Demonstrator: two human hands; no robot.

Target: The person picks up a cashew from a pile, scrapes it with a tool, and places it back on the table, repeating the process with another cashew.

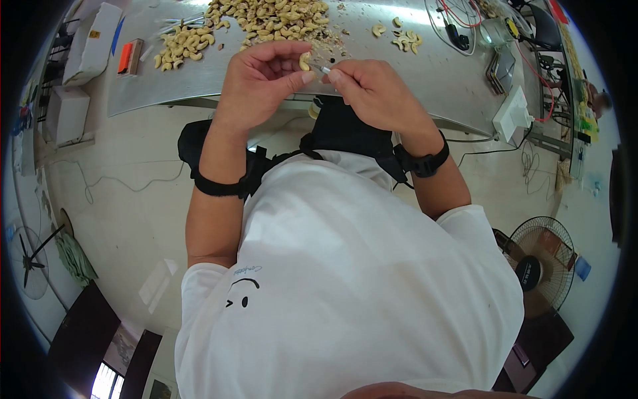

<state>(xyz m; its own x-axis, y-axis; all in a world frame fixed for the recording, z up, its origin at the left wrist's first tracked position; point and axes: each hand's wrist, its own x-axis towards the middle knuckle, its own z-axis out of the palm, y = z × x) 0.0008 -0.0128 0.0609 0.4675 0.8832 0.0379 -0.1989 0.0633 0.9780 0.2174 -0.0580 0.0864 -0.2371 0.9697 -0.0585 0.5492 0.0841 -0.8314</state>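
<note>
Between the thumb and fingers of my left hand (266,83) is a single cashew nut (305,61), held up above the front edge of the metal table (179,86). My right hand (375,93) is closed around a small metal tool with a thin tip (323,69), most of its handle hidden by the fingers. The tip points at the cashew from the right, close against it. Beyond my hands lies a large pile of cashews (276,20), with brown skin crumbs (330,43) scattered beside it.
A smaller cashew heap (186,45) lies on the left, near an orange-and-brown box (130,57). A few cashews (407,41) sit to the right. A glass jar (495,31), cables and a white power strip (512,114) occupy the right side. A fan (541,263) stands behind on the right.
</note>
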